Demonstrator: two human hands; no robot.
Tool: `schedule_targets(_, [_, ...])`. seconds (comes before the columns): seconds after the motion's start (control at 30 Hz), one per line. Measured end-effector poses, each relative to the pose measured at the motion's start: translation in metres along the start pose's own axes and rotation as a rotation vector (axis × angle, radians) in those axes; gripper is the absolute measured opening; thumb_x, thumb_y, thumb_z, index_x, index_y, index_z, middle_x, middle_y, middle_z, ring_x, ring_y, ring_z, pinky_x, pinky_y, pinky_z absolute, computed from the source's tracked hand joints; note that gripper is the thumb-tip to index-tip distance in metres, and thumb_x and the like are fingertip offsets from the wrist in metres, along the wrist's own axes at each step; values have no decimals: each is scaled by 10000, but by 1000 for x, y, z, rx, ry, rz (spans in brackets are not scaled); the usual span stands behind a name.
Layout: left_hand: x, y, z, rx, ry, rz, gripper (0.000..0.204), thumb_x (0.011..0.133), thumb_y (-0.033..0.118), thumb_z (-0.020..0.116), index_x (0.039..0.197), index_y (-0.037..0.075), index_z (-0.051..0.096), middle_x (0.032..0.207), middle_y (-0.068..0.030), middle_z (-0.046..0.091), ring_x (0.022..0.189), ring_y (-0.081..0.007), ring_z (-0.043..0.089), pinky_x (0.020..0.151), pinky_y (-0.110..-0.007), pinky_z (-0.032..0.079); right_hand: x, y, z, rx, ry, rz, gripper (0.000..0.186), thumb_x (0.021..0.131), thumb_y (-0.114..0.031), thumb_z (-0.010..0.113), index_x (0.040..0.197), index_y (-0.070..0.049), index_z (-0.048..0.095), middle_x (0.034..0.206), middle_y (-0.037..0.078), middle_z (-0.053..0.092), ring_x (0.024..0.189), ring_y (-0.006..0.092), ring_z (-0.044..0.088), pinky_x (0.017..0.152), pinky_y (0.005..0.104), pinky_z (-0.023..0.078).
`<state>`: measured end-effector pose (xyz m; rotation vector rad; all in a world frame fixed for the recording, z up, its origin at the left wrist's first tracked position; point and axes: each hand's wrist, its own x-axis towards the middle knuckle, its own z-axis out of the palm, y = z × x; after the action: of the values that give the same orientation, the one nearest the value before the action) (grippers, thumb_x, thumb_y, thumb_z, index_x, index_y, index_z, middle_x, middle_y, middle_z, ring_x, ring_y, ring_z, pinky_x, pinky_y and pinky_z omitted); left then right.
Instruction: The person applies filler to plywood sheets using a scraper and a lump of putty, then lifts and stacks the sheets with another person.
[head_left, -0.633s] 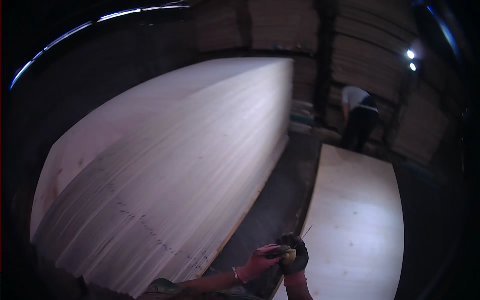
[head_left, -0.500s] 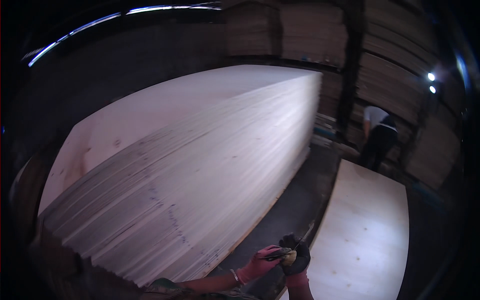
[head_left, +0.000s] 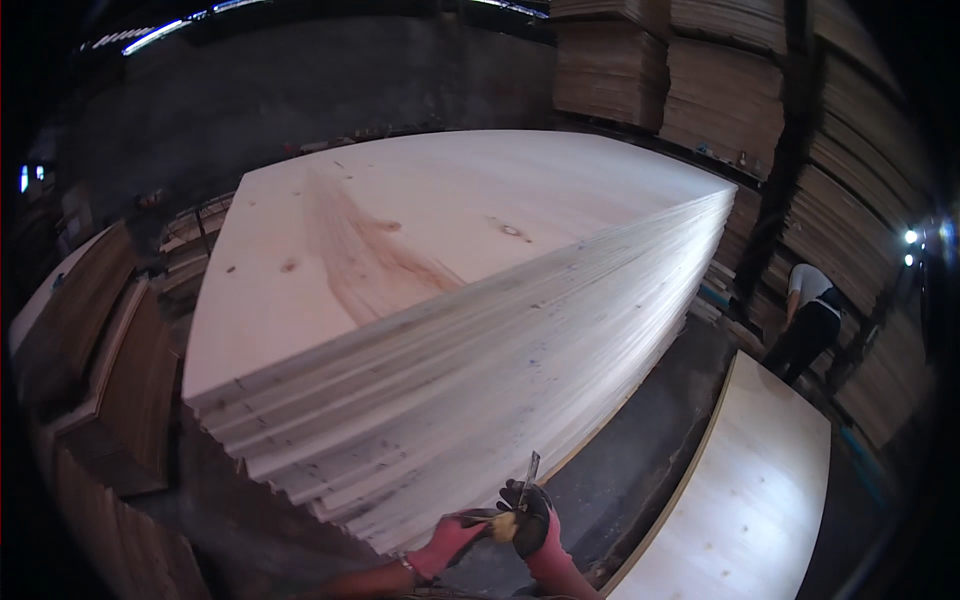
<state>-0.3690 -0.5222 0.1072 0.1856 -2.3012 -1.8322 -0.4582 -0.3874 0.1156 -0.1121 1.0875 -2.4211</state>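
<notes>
Both my hands are close together at the lower middle, in pink gloves with dark palms. My left hand [head_left: 448, 545] is closed around a thin, flat, blade-like tool [head_left: 478, 517], whose far end meets a yellowish lump [head_left: 503, 527]. My right hand [head_left: 536, 522] grips a slim tool with a narrow metal blade [head_left: 532, 467] that points up past the fingers. The lump sits between the hands, against the right palm; its kind is unclear. Just beyond the hands rises a tall stack of pale wood sheets [head_left: 520, 340]; the top sheet has knots and a brown stain.
A lower pale board [head_left: 755, 490] lies to the right, across a dark gap [head_left: 640, 425]. Another person [head_left: 808, 310] bends over at the far right, beside tall sheet stacks [head_left: 840, 220]. More brown stacks [head_left: 130, 400] stand at the left.
The view has swung left, so the big stack and the low board sit further right, and the left-hand stacks have come into sight. My hands stay together, holding the same things.
</notes>
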Motion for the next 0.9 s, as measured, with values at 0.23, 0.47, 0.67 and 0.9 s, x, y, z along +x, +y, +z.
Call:
schedule_targets(0.23, [-91, -32, -141, -184, 201, -242, 284, 832, 159, 629, 1053, -19, 638, 958, -80, 686, 845, -131, 636, 768, -271, 504, 13, 7, 34, -74, 126, -166, 259, 927, -242, 508, 1106, -57, 536, 1062, 139, 603, 938, 266, 611, 796, 386, 506])
schedule_targets(0.47, [-162, -23, -178, 310, 71, 73, 291, 874, 195, 585, 1080, -8, 622, 993, -74, 661, 865, -132, 617, 755, -267, 491, 30, 3, 52, -19, 201, -293, 307, 913, -271, 509, 1044, 6, 528, 836, 176, 624, 656, 262, 634, 589, 352, 547])
schedule_targets(0.67, [-201, -8, -222, -437, 291, -479, 333, 899, 185, 561, 1137, -48, 570, 1086, -108, 631, 998, -179, 602, 868, -309, 488, 25, -24, 133, -285, 96, -595, 341, 948, -273, 478, 1092, 36, 504, 741, 109, 594, 599, 156, 570, 558, 270, 475])
schedule_targets(0.9, [-238, -52, -368, -724, 405, -193, 324, 892, 127, 553, 1165, -49, 542, 1095, -111, 618, 975, -222, 616, 848, -319, 503, -16, -13, 301, -477, -123, -1226, 260, 946, -229, 430, 1038, 0, 509, 807, 135, 600, 636, 225, 581, 677, 344, 467])
